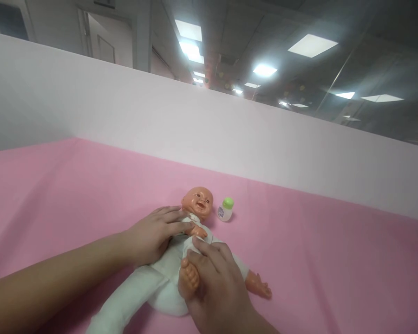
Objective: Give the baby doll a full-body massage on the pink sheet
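A: From the head camera, where does the plastic baby doll in white cloth clothes (191, 232) lie?

B: On its back on the pink-covered table (334, 260), in the lower middle of the view. Its long axis runs on a slant: the head points up and away from the person, toward the white partition wall (230, 134), and the legs come down toward the near edge, one white-clad leg trailing off to the lower left.

A: And the hands?

B: Both are on it. The left hand (153, 234) comes in from the left and lies flat and open across the doll's chest, fingers spread toward the small raised arm. The right hand (216, 283) comes up from the bottom edge and is curled around one bare foot of the doll, holding it lifted against the belly; its fingertips also touch the white cloth at the waist.

A: Which is nearer the head?

B: The left one, just beside the chin. The right covers the lower body. The doll's other bare foot sticks out to the right of that hand.

A: Anything else close by?

B: A small white bottle with a green cap (225, 209) stands near the doll's head, to its right, apart from both hands.
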Motion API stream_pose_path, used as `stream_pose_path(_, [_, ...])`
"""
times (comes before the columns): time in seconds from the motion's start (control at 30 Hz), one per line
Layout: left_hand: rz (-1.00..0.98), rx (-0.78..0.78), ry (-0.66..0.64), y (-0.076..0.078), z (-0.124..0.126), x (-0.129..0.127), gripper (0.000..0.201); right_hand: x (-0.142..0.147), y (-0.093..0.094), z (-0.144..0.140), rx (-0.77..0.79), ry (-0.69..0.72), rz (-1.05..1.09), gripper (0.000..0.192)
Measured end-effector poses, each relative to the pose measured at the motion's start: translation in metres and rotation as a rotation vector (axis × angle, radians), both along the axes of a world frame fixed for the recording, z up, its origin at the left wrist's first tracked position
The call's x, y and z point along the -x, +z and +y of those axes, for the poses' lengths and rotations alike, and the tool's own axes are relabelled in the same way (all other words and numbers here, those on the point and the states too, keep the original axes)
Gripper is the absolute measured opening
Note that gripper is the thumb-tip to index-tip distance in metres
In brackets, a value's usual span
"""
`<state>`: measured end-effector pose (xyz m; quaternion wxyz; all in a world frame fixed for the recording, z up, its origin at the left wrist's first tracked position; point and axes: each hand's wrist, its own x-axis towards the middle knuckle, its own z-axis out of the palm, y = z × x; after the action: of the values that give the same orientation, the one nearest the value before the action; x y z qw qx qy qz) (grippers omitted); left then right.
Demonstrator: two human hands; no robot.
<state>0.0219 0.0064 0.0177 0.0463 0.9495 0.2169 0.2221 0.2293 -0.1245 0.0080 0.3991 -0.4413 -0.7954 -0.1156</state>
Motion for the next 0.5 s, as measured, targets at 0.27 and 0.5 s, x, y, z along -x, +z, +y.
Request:
stream_pose_path(0.27, [-0.44,0.41,0.255,-0.022,0.016,0.006,0.056,0.002,0.003,-0.014,-0.093,0.12,-0.024,0.038])
stream_pose_path(0.5, [-0.998,0.987,0.592,-0.034,0.05,0.007,0.032,0.008,0.012,0.051,-0.052,0.073,-0.075,0.067])
